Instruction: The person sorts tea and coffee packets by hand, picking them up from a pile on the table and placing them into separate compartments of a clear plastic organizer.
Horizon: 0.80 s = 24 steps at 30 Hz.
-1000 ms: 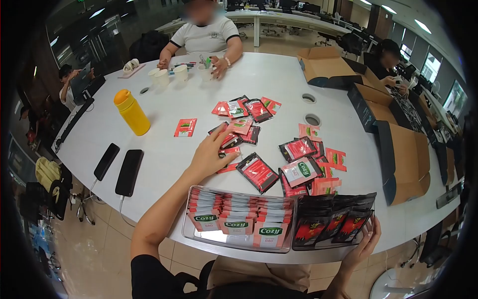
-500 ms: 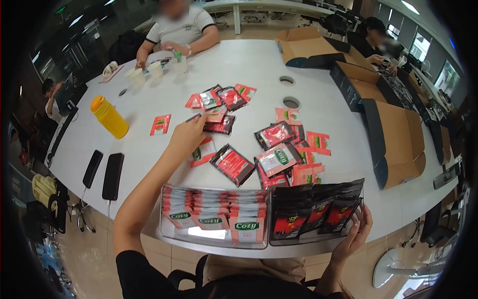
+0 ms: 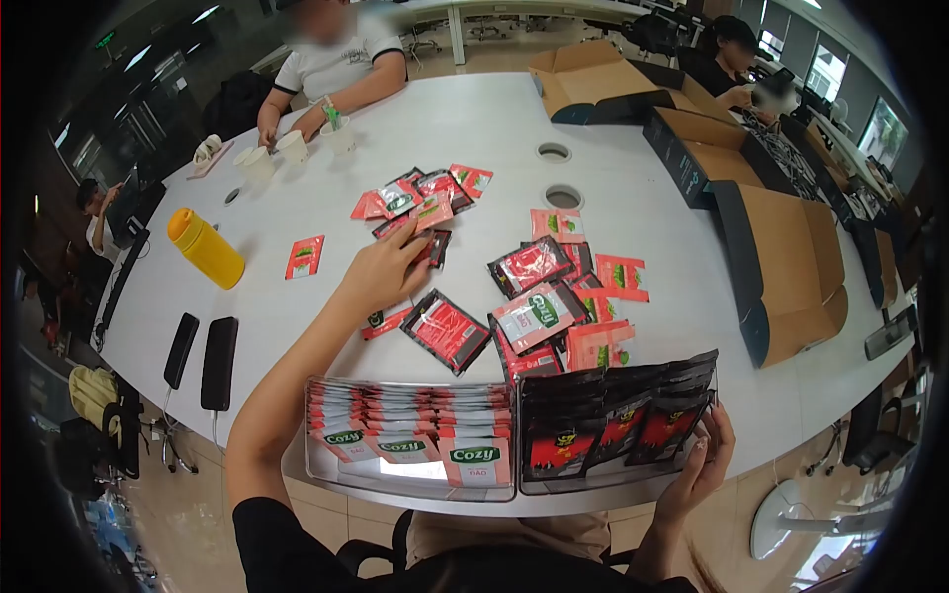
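Note:
My left hand (image 3: pixel 388 265) reaches over the middle pile, its fingers spread on a dark red-and-black packet (image 3: pixel 435 247) just below a pink packet (image 3: pixel 432 211). My right hand (image 3: pixel 710 457) rests at the right side of the clear bin of black packets (image 3: pixel 618 435), fingers apart against its wall. Beside that bin stands another clear bin with rows of Cozy packets (image 3: pixel 477 458). A second loose pile with a Cozy packet (image 3: pixel 535 314) on top lies behind the bins. A black-edged red packet (image 3: pixel 446 330) lies between the piles.
A yellow bottle (image 3: pixel 206 247), two phones (image 3: pixel 218 362) and a single pink packet (image 3: pixel 304 257) are on the left. Paper cups (image 3: pixel 294 148) stand near a person across the table. Open cardboard boxes (image 3: pixel 786 257) line the right side, with another person behind them.
My left hand has shifted slightly down over the middle pile and its fingers have spread. The pink packet near it lies differently. The whole view has moved a little.

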{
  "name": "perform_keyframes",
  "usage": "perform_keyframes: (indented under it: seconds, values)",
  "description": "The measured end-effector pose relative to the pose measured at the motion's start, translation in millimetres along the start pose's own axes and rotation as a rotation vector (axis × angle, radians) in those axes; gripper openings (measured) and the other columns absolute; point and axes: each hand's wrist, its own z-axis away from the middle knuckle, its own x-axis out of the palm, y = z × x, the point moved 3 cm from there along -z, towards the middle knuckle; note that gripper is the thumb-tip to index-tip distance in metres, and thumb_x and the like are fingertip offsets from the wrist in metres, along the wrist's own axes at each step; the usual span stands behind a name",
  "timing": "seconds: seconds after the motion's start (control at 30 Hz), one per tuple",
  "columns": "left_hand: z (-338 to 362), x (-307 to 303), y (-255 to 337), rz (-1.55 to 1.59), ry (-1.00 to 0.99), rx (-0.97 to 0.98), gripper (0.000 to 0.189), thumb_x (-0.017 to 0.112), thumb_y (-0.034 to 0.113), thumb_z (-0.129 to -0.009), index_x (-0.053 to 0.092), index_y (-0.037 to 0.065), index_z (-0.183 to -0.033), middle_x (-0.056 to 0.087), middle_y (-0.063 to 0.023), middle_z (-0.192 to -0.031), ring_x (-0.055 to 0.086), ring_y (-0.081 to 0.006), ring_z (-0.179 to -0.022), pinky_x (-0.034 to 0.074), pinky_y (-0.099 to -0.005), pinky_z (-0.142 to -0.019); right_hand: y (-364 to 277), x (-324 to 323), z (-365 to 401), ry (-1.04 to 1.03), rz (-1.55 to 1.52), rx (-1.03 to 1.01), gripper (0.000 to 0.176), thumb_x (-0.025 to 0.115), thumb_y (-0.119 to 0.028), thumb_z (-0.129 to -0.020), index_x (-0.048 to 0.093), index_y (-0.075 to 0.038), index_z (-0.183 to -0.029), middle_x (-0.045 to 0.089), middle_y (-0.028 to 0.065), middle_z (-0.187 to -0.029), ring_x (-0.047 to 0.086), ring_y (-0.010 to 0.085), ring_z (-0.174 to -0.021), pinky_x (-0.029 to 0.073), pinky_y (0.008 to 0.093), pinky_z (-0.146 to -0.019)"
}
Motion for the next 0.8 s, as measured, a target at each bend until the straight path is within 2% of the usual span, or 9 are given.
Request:
perform_keyframes:
  seconds: [0.07,0.17,0.3,0.4,0.5,0.53,0.63,0.67,0.8]
  values:
    - [-1.8,-6.4,2.8,0.004,0.025,0.034,0.035,0.058,0.021,-0.082,0.059,0.006,-0.113,0.05,-0.0193,-0.129,0.062,-0.0299,-0.096,0.055,-0.0364,-0.066,-0.1,0.7,-0.6,-0.01,0.004,0.019,0.04,0.04,-0.018,-0.092,0.046,0.007,-0.122,0.047,0.0215,-0.13,0.053,0.0269,-0.112,0.045,0.0353,-0.091]
    - [-9.4,-3.6,3.1,-0.1,-0.092,0.037,0.036,0.059,0.022,-0.081,0.058,0.004,-0.112,0.05,-0.019,-0.128,0.062,-0.0288,-0.096,0.055,-0.0354,-0.063,-0.6,2.3,-0.9,-0.021,-0.018,-0.035,0.038,0.034,-0.012,-0.094,0.043,0.006,-0.126,0.049,0.019,-0.127,0.052,0.0256,-0.114,0.041,0.0377,-0.095]
    - [-9.9,2.0,-5.2,-0.218,-0.002,0.081,0.043,0.062,0.014,-0.076,0.055,0.007,-0.119,0.054,-0.0083,-0.128,0.066,-0.0219,-0.079,0.054,-0.0316,-0.059,-1.5,1.7,-0.9,-0.026,-0.004,-0.022,0.038,0.034,-0.011,-0.094,0.044,0.006,-0.126,0.048,0.0193,-0.128,0.052,0.0259,-0.115,0.041,0.038,-0.095]
    - [-4.4,-20.6,9.5,-0.135,0.163,0.069,0.047,0.064,0.008,-0.071,0.056,0.008,-0.117,0.056,-0.0047,-0.127,0.066,-0.0193,-0.076,0.054,-0.0295,-0.059,0.2,1.6,-0.6,-0.023,0.0,-0.01,0.038,0.034,-0.012,-0.094,0.044,0.006,-0.126,0.048,0.0194,-0.128,0.052,0.026,-0.115,0.041,0.0384,-0.095]
    - [8.8,-43.3,38.0,0.015,0.219,0.285,0.048,0.065,0.006,-0.066,0.058,0.007,-0.114,0.057,-0.0051,-0.125,0.066,-0.0184,-0.078,0.054,-0.0286,-0.061,-0.2,2.3,-1.2,-0.025,-0.008,-0.02,0.038,0.034,-0.012,-0.094,0.044,0.006,-0.126,0.048,0.0193,-0.128,0.052,0.026,-0.115,0.041,0.0385,-0.095]
    - [15.4,-38.0,42.9,0.015,0.187,0.355,0.045,0.066,0.008,-0.064,0.06,0.007,-0.109,0.055,-0.0052,-0.128,0.066,-0.0198,-0.091,0.054,-0.0286,-0.063,-0.2,2.4,-1.1,-0.024,-0.007,-0.022,0.038,0.034,-0.012,-0.094,0.044,0.006,-0.126,0.048,0.0191,-0.128,0.052,0.026,-0.115,0.041,0.0384,-0.095]
    - [30.3,-34.8,53.8,0.044,-0.013,0.458,0.041,0.067,0.009,-0.065,0.06,0.007,-0.106,0.051,-0.0065,-0.133,0.059,-0.0228,-0.108,0.055,-0.031,-0.069,0.1,1.9,-1.3,-0.026,-0.003,-0.025,0.038,0.034,-0.012,-0.094,0.044,0.006,-0.126,0.048,0.0187,-0.128,0.052,0.0259,-0.114,0.041,0.0381,-0.095]
    - [34.4,-32.1,51.6,0.054,-0.05,0.465,0.04,0.068,0.011,-0.065,0.06,0.006,-0.104,0.047,-0.007,-0.137,0.051,-0.0245,-0.12,0.054,-0.0336,-0.079,0.3,2.4,-1.3,-0.023,-0.005,-0.024,0.038,0.034,-0.012,-0.094,0.044,0.006,-0.126,0.048,0.0186,-0.128,0.052,0.0259,-0.114,0.041,0.038,-0.095]
    - [39.1,-33.0,43.1,0.154,-0.048,0.501,0.037,0.068,0.017,-0.072,0.06,0.004,-0.106,0.042,-0.0114,-0.14,0.05,-0.0313,-0.12,0.05,-0.0377,-0.088,1.2,1.7,-0.5,-0.021,0.006,-0.025,0.038,0.034,-0.013,-0.095,0.044,0.006,-0.126,0.048,0.0183,-0.128,0.052,0.0257,-0.114,0.041,0.038,-0.095]
